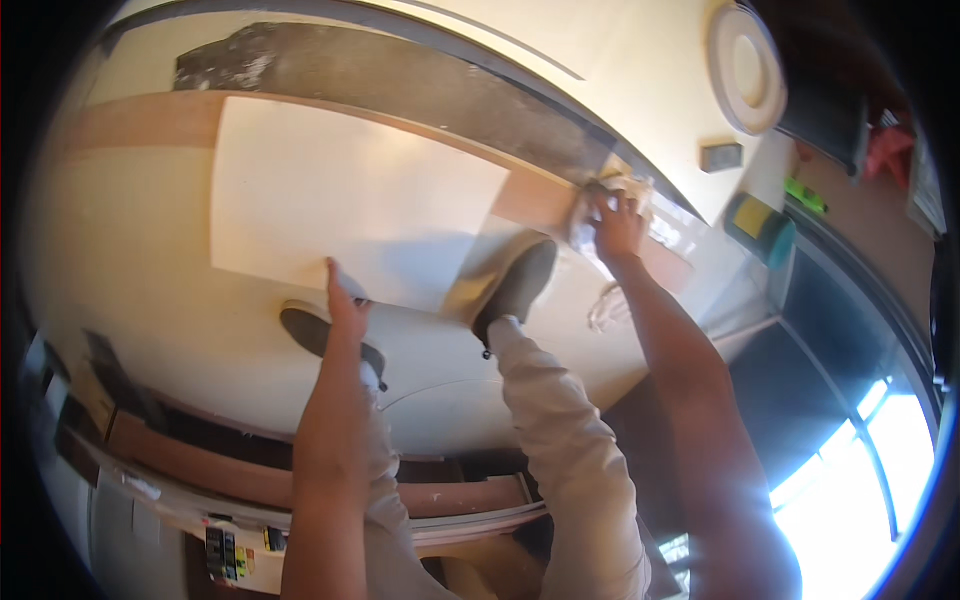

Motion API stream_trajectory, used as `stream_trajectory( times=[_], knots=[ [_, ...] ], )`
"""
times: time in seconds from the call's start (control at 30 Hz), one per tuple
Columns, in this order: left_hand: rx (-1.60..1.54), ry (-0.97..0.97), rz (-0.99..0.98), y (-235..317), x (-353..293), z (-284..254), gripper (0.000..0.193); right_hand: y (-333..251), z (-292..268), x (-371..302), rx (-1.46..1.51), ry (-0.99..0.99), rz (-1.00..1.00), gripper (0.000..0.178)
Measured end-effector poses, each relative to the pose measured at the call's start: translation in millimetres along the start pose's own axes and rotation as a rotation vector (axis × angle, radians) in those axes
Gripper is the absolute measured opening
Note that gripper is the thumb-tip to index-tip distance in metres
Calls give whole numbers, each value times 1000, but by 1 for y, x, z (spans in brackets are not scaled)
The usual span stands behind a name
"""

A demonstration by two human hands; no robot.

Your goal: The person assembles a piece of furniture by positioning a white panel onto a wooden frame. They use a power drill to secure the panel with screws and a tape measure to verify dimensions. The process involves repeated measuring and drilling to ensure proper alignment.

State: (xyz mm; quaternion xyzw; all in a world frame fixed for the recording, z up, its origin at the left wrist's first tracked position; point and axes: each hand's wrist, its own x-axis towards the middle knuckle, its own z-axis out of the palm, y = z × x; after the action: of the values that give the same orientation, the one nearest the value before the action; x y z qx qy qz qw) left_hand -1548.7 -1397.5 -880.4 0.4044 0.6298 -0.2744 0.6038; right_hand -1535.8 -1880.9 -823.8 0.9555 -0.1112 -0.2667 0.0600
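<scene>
A flat white rectangular panel (pixel 350 190) lies in front of my feet, with a brown strip showing along its far edge. My left hand (pixel 347 308) is at the panel's near edge; its thumb lies over the top face and the other fingers are mostly hidden, seemingly curled round the edge. To the right of the panel, my right hand (pixel 618 228) has its fingers bent over a crumpled whitish cloth or wrap (pixel 632 190). What is inside or under that bundle is hard to make out. My shoes (pixel 525 280) stand close to the panel's near side.
A long dark grey, worn strip (pixel 400 85) runs behind the panel. At the far right are a round white ring-shaped item (pixel 746 68), a small grey block (pixel 721 157), a teal can with a yellow label (pixel 760 228) and a green bottle (pixel 806 196). Another crumpled pale scrap (pixel 607 306) lies nearer.
</scene>
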Motion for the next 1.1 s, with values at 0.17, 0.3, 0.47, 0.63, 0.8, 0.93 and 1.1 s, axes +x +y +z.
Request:
stream_trajectory(
  times=[0.17, 0.3, 0.47, 0.63, 0.8, 0.93, 1.1],
  knots=[
    [55, -21, -1, -4, 1, -6, 103, -18, 13, 0, -12, -56, 12, 28],
    [64, -46, -4, 0, -1, -16, 104, -92, -21, 11, 459, 38, -221, 53],
    [43, -10, -39, 5, -10, -16, 88, -206, -70, 50, 667, 162, -462, 75],
    [-163, -216, 61, 7, -23, 3, 85, -257, -85, 75, 564, -99, -314, 87],
    [-642, -92, 240, -15, -11, 2, 81, -288, -110, 70, 376, -276, -333, 103],
    [-699, -49, 322, -22, -23, -28, 79, -296, -91, 59, 377, -273, -391, 112],
    [-681, 91, 355, -29, -74, -56, 81, -287, -94, 23, 716, -577, -296, 111]
  ],
)
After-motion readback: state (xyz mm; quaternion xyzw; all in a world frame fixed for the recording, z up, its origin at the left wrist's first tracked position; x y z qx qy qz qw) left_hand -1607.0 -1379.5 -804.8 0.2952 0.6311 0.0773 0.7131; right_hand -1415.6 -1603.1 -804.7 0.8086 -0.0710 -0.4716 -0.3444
